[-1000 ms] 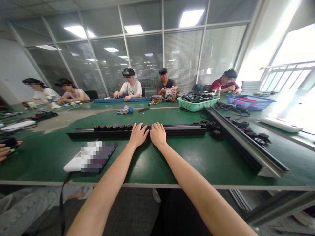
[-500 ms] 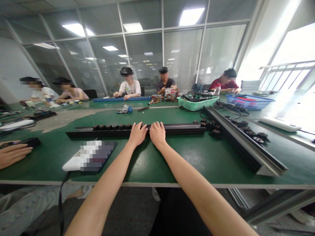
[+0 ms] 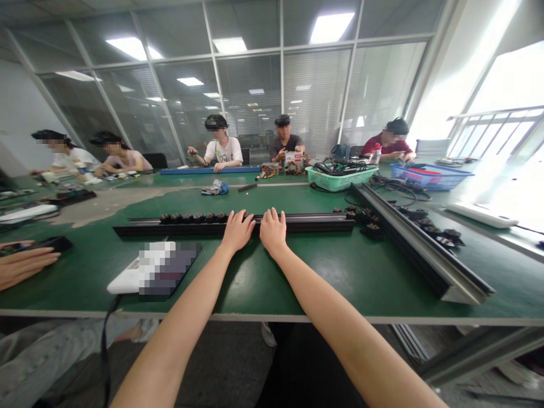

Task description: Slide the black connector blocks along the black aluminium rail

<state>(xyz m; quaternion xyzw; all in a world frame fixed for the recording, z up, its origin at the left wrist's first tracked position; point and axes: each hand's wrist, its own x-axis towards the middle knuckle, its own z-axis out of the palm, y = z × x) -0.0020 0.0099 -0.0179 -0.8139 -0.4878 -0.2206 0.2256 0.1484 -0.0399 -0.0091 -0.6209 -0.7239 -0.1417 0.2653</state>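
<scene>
A long black metal rail (image 3: 318, 225) lies crosswise on the green table (image 3: 340, 283). Several small dark parts (image 3: 187, 219) sit in a row along its channel, left of my hands. My left hand (image 3: 238, 229) rests on the middle of the rail, fingers bent over it and closed on something I cannot make out. Just to its right, my right hand (image 3: 272, 229) is also on the rail, its fingertips pressed over the channel. What lies under the fingers of both hands is hidden.
A second rail (image 3: 420, 243) slants across the right side, with dark parts (image 3: 450, 237) beside it. Farther back are a green basket (image 3: 340, 180) and a blue basket (image 3: 433, 177). A white device (image 3: 127, 276) lies front left, near another person's hand (image 3: 28, 265). People sit opposite.
My right hand's fingertips have shifted slightly over the rail; my left hand looks the same. Across the table, one person's hand has risen.
</scene>
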